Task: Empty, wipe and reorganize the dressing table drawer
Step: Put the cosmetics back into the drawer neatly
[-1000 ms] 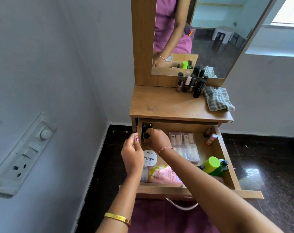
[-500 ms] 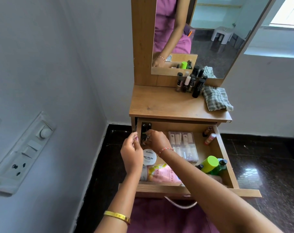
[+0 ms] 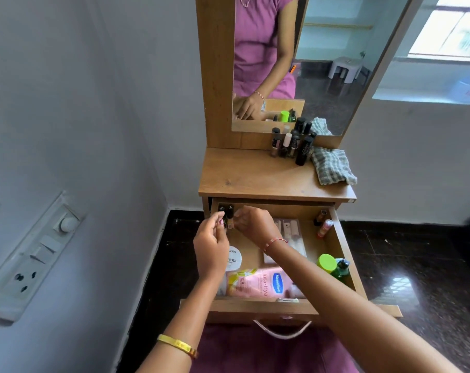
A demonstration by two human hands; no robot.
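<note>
A person reaches both hands into the open drawer [image 3: 345, 254] of a wooden dressing table [image 3: 255, 181] set against a pale wall. The left hand [image 3: 211, 247] and the right hand [image 3: 254, 223] meet at the drawer's far left corner, fingers curled around small dark-capped bottles [image 3: 226, 214]; exactly which bottle each hand pinches cannot be told. Inside the drawer lie a pink Vaseline pouch [image 3: 263, 284] at the front, a white round tin [image 3: 235, 258] behind it, a clear packet [image 3: 293, 238] mid-drawer, and a green-capped bottle [image 3: 326, 263] at the right side. Above the drawer, on the tabletop, a cluster of cosmetic bottles [image 3: 291, 144] stands beside a checked cloth [image 3: 332, 165], below the mirror [image 3: 322, 63]. A switchboard [image 3: 34, 254] sits on the wall left of the drawer, above dark glossy floor [image 3: 417, 265].
</note>
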